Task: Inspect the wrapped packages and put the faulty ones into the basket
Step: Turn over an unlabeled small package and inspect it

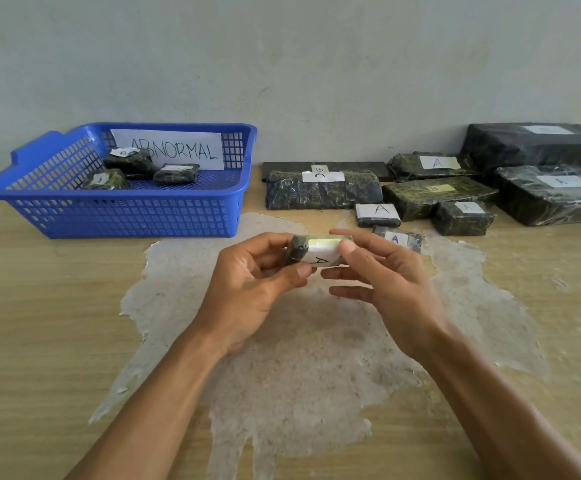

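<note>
Basket point(126, 216): three wrapped packages point(174, 173) inside

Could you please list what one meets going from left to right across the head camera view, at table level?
Blue basket with its ABNORMAL sign → left hand → small package labelled A held between both hands → right hand → large black-wrapped package at the far right.
</note>
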